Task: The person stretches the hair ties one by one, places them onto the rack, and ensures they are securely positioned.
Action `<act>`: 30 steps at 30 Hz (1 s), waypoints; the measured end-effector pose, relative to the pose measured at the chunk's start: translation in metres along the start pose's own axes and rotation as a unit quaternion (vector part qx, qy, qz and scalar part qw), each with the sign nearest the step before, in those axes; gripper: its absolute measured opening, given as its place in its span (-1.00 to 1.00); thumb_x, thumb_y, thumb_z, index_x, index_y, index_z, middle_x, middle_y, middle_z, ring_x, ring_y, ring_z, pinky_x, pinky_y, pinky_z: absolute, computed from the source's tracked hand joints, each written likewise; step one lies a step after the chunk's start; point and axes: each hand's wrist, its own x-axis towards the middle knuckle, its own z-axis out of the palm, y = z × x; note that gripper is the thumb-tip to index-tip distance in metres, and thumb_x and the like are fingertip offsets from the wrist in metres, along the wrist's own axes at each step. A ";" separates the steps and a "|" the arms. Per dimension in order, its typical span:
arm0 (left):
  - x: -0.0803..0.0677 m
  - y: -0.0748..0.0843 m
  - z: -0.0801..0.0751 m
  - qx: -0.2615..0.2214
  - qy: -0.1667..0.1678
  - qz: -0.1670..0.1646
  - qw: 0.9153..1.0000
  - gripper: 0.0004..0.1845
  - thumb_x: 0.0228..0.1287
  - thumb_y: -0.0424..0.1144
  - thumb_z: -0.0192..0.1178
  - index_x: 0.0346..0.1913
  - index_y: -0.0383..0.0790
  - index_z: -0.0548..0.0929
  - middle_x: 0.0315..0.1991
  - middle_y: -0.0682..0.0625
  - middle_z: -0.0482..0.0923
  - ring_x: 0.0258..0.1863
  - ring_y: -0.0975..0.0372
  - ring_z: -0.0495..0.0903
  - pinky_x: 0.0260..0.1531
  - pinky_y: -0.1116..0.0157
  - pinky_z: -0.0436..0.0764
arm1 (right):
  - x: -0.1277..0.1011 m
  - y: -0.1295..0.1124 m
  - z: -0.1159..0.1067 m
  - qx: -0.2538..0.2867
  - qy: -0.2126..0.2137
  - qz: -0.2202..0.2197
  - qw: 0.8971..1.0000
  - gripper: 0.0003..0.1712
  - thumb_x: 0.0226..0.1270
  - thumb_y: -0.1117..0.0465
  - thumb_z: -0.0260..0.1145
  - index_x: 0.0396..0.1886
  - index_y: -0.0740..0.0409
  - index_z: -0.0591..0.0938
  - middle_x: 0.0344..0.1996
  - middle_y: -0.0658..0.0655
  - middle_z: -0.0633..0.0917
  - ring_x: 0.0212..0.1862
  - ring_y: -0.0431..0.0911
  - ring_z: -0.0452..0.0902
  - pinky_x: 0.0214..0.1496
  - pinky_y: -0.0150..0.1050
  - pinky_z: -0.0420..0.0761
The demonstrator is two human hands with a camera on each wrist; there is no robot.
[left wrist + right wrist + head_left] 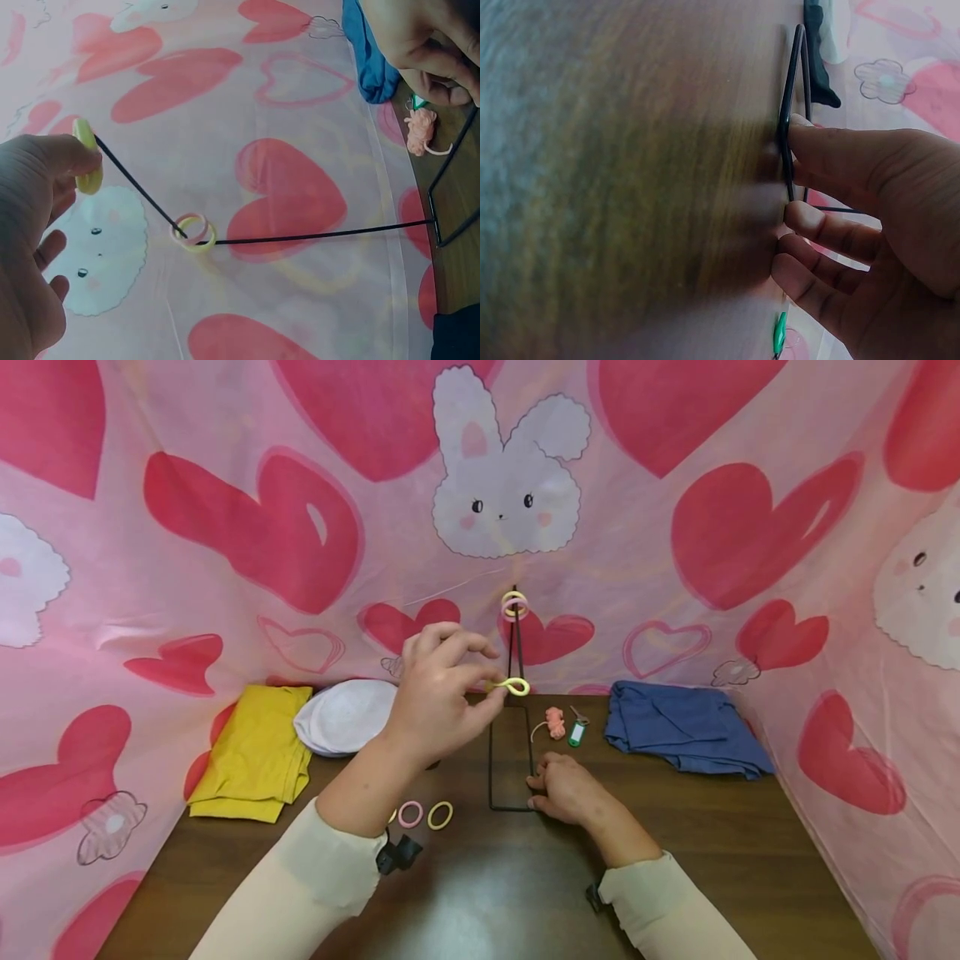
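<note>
My left hand [438,689] is raised over the table and pinches a yellow ring [516,686] between thumb and forefinger. In the left wrist view that ring [88,157] is right at the free end of the black wire stand's sloping arm. A pink ring [515,608] and a yellow ring [513,596] hang farther back on the wire, at its bend. Low at the right side, my right hand [567,789] pinches the near corner of the stand's rectangular base [491,760], which lies on the table. The right wrist view shows the thumb against the base wire [786,142].
Left of the base lie a pink ring [410,814] and a yellow ring [440,816], another partly hidden. A coral figure [555,723] and a green key tag [577,733] lie right. Farther out are yellow cloth [258,752], a white round item [345,718] and blue cloth [682,727].
</note>
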 end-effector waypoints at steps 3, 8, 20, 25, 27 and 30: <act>-0.001 -0.001 0.002 0.001 -0.005 0.001 1.000 -0.97 0.09 -0.24 0.50 -0.42 -0.07 0.83 -0.09 0.04 0.69 0.11 0.01 0.48 0.09 -0.14 0.35 | -0.001 0.000 0.000 0.000 0.002 -0.003 1.000 -0.57 0.21 0.09 0.58 0.04 0.20 0.81 -0.16 0.11 0.61 -0.11 0.05 0.51 0.03 -0.02 0.57; 0.000 -0.006 0.006 0.007 -0.007 -0.004 1.000 -0.97 0.10 -0.25 0.49 -0.43 -0.09 0.83 -0.09 0.02 0.68 0.11 -0.01 0.47 0.07 -0.14 0.35 | -0.002 -0.001 -0.001 -0.006 0.007 -0.011 1.000 -0.57 0.22 0.10 0.57 0.04 0.20 0.80 -0.16 0.11 0.61 -0.13 0.05 0.51 0.02 -0.03 0.57; 0.015 -0.025 0.023 0.047 -0.028 -0.065 0.996 -0.92 0.20 -0.20 0.40 -0.40 -0.06 0.86 -0.08 0.03 0.67 0.13 0.00 0.45 0.13 -0.16 0.31 | -0.002 0.000 0.000 -0.001 0.009 -0.003 1.000 -0.58 0.22 0.09 0.58 0.03 0.20 0.81 -0.13 0.12 0.61 -0.10 0.06 0.52 0.05 -0.03 0.57; 0.023 -0.032 0.032 0.070 -0.035 -0.100 0.992 -0.87 0.24 -0.15 0.36 -0.38 -0.05 0.87 -0.08 0.05 0.68 0.16 0.03 0.45 0.16 -0.17 0.31 | -0.002 -0.001 0.000 0.000 0.004 0.008 1.000 -0.57 0.23 0.08 0.57 0.05 0.17 0.81 -0.13 0.10 0.60 -0.09 0.04 0.50 0.04 -0.05 0.56; 0.026 -0.035 0.036 0.077 -0.036 -0.114 0.990 -0.86 0.24 -0.15 0.34 -0.38 -0.05 0.87 -0.07 0.06 0.68 0.16 0.04 0.45 0.16 -0.16 0.31 | -0.002 -0.001 0.000 0.000 0.003 0.011 1.000 -0.58 0.23 0.08 0.57 0.05 0.16 0.81 -0.13 0.10 0.60 -0.09 0.03 0.50 0.04 -0.05 0.56; 0.031 -0.039 0.041 0.086 -0.037 -0.134 0.986 -0.84 0.24 -0.16 0.33 -0.37 -0.05 0.88 -0.07 0.08 0.68 0.17 0.04 0.45 0.16 -0.15 0.32 | -0.002 -0.001 0.000 0.001 0.003 0.014 1.000 -0.58 0.22 0.08 0.57 0.04 0.16 0.81 -0.12 0.11 0.60 -0.09 0.04 0.50 0.05 -0.04 0.56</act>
